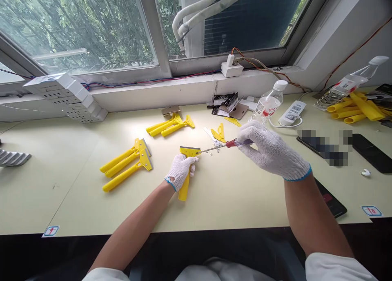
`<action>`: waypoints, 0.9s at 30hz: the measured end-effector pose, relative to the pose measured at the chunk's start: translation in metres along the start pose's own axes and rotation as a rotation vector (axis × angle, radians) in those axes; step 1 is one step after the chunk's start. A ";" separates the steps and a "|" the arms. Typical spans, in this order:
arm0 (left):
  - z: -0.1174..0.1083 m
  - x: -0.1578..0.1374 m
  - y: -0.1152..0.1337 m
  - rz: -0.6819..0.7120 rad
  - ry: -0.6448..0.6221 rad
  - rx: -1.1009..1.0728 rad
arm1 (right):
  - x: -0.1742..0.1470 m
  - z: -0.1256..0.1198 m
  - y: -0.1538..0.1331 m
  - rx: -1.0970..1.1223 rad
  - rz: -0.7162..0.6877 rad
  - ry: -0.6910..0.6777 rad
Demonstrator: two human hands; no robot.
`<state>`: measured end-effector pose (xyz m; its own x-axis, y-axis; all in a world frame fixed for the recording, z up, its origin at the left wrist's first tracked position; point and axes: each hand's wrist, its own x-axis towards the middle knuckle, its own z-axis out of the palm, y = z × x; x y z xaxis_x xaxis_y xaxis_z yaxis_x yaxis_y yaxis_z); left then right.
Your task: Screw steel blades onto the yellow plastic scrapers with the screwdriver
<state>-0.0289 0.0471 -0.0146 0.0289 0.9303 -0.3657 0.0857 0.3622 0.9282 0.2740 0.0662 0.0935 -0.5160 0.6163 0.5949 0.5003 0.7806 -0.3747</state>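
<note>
The gloved left hand [180,169] is wrapped round a yellow scraper [183,190], handle toward the table [239,207]'s near edge, while the gloved right hand [269,150], apart, grips a screwdriver [231,143] pointing leftward, crosswise, tip at the scraper's head.

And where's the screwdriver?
In the head view, the screwdriver is in the right hand, just right of centre, its tip at the yellow scraper in the left hand.
</note>
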 end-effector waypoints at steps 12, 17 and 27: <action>-0.002 0.002 -0.005 0.006 0.005 0.035 | -0.001 -0.005 -0.008 0.058 -0.003 -0.041; -0.001 -0.001 -0.002 0.012 0.003 0.080 | -0.002 -0.003 0.002 -0.089 0.034 -0.008; 0.002 -0.006 0.005 0.013 0.014 0.099 | -0.003 -0.004 0.007 -0.021 0.025 -0.025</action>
<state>-0.0268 0.0434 -0.0078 0.0169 0.9360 -0.3517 0.1831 0.3429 0.9214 0.2816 0.0689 0.0916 -0.5201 0.6379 0.5679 0.5271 0.7629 -0.3742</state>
